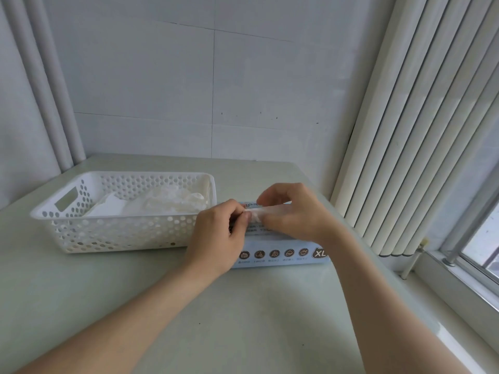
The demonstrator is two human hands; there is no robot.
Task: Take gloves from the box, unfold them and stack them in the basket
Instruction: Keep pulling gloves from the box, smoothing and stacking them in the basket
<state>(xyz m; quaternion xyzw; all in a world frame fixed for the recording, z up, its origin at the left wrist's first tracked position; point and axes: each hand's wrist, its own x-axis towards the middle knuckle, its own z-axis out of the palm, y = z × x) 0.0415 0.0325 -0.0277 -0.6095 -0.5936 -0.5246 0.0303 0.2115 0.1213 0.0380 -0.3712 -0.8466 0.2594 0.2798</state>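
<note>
Head view: both hands meet over the glove box [283, 255], which lies flat on the table [243, 319] just right of the white basket [113, 216]. The left hand [216, 234] pinches one end of a folded, see-through glove [259, 214] between thumb and fingers, and the right hand [294, 211] grips the rest of it with curled fingers. The glove sits above the box top. More unfolded gloves [164, 203] lie piled inside the basket.

We see a pale table [243, 319] set in the corner of a white panelled wall [162, 90], two white pipes [40, 90] at the left, vertical blinds [418, 130] and a window [483, 244] at the right.
</note>
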